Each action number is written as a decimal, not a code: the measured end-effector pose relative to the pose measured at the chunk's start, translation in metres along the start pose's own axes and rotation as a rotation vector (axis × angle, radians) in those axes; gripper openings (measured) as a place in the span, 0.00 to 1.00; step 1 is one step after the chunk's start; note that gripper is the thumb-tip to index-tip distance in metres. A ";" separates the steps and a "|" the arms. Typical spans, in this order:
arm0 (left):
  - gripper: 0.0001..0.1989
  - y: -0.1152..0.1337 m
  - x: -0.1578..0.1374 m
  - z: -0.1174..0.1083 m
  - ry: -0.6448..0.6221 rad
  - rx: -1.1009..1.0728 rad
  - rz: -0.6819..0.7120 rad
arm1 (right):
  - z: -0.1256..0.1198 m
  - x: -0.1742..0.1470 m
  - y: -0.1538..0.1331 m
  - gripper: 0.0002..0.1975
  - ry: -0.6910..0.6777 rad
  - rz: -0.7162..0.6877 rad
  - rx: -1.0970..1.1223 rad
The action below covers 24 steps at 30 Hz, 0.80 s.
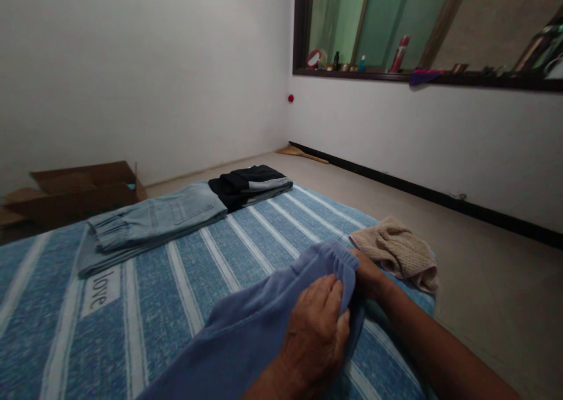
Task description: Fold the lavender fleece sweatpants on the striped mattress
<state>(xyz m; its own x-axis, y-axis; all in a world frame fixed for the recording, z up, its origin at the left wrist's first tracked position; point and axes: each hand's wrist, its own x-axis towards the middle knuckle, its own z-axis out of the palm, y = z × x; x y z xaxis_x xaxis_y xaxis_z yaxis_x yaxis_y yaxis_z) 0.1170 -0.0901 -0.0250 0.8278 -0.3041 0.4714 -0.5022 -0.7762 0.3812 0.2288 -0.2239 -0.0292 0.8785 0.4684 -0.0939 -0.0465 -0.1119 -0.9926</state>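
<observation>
A blue-violet garment (pixel 250 324) is pinched at its elasticated waistband by both hands: the left hand (pixel 314 335) is closed over the cloth with fingers (pixel 332 297) curled down onto the fold, while the right hand (pixel 367 274) is pressed around the band's far end, partly hidden behind the fabric. The garment is spread on a blue striped blanket (pixel 145 306), trailing back from the grip towards the wearer. Just beyond the right grip a crumpled beige cloth (pixel 398 250) is seen. Well past the grip, folded pale jeans (pixel 149 227) and a folded dark garment (pixel 248 186) are laid, touching each other
</observation>
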 end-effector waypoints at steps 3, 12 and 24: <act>0.20 0.001 -0.001 0.005 -0.027 0.037 0.016 | -0.007 0.001 -0.006 0.26 -0.092 0.073 0.075; 0.20 0.012 -0.003 0.017 -0.256 -0.022 -0.007 | -0.042 -0.001 -0.018 0.17 -0.401 0.147 0.099; 0.14 -0.015 0.008 0.002 0.013 -0.071 -0.019 | -0.039 -0.009 -0.017 0.16 -0.214 0.033 -0.138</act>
<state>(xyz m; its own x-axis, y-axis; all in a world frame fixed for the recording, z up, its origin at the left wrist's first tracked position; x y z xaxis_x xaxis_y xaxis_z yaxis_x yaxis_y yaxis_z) 0.1313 -0.0816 -0.0285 0.8343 -0.2821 0.4738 -0.5032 -0.7408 0.4450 0.2405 -0.2608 -0.0088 0.7565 0.6354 -0.1549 0.0044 -0.2419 -0.9703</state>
